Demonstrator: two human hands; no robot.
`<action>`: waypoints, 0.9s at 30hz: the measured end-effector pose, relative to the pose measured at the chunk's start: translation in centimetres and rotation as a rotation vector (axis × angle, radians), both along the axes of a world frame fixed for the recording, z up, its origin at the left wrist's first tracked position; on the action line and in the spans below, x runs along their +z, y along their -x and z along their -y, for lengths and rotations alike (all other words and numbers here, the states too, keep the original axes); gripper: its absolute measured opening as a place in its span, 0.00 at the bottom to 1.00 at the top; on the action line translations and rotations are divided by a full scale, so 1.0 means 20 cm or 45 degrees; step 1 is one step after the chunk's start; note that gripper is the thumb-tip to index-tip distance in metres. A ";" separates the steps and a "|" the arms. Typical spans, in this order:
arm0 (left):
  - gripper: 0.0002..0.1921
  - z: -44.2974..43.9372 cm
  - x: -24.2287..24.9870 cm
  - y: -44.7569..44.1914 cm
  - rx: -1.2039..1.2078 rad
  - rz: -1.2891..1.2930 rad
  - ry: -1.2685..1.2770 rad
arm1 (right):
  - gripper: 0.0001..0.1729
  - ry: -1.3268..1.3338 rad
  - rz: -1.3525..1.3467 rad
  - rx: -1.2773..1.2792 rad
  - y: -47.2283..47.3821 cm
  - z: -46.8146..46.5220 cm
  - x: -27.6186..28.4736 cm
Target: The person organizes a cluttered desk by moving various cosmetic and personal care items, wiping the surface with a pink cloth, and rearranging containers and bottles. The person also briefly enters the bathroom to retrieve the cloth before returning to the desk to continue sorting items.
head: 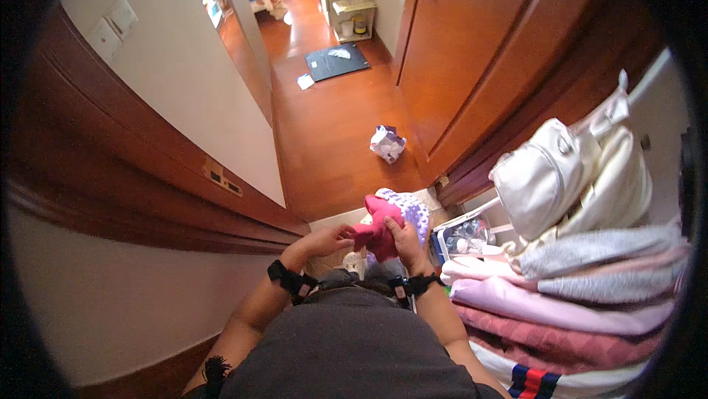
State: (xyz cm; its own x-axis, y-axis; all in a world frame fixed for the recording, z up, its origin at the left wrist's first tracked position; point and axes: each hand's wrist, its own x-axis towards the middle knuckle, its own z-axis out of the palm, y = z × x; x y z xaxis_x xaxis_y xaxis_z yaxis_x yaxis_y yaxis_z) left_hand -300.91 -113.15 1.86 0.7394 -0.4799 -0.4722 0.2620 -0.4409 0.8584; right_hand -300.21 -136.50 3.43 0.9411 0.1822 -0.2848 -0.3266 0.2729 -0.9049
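Observation:
A crimson cloth item [381,227], perhaps a small garment or a sock, hangs bunched in front of my waist. My right hand [410,241] grips its right side with the thumb on top. At the left end, the fingertips of my left hand [331,239] pinch a narrow part of it. Below and beyond the cloth lies a purple and white item with raised bumps [415,210], partly covered; its kind is unclear. A white shoe with holes [353,262] shows near the floor under my hands.
Clothes hang in a stack [564,299] close on my right, with a cream bag [545,172] above them. A plastic bin [464,236] stands beside the doorway. Ahead are an open wooden door [459,39], a crumpled plastic bag [388,144] and a dark flat board [337,62].

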 end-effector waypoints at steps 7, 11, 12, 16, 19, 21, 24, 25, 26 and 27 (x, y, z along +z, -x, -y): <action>0.25 -0.09 0.24 -0.27 0.095 0.160 0.101 | 0.28 -0.206 -0.269 -0.020 -0.49 -0.19 0.21; 0.28 -0.15 0.25 -0.44 0.222 0.090 0.237 | 0.24 -0.202 -0.282 0.433 -0.78 -0.32 0.25; 0.30 -0.18 0.23 -0.49 0.251 0.089 0.273 | 0.23 -0.114 -0.263 0.553 -0.85 -0.37 0.23; 0.30 -0.29 0.12 -0.74 0.391 0.021 0.213 | 0.18 0.140 -0.160 0.968 -1.17 -0.53 0.10; 0.31 -0.37 0.07 -1.04 0.339 0.075 -0.092 | 0.17 0.152 -0.057 1.085 -1.47 -0.59 -0.01; 0.30 -0.40 0.07 -1.31 0.235 0.091 -0.162 | 0.17 0.229 0.024 1.139 -1.72 -0.61 -0.06; 0.19 -0.40 0.13 -1.71 0.184 0.074 -0.123 | 0.17 0.452 0.153 1.139 -2.09 -0.60 -0.07; 0.16 -0.40 0.15 -1.81 0.175 0.054 -0.021 | 0.18 0.565 0.079 1.216 -2.23 -0.60 -0.05; 0.12 -0.39 0.18 -1.91 0.216 0.225 0.007 | 0.18 0.338 0.038 1.148 -2.35 -0.59 -0.02; 0.12 -0.41 0.21 -2.02 0.219 0.220 -0.044 | 0.19 0.119 -0.099 1.099 -2.45 -0.57 0.02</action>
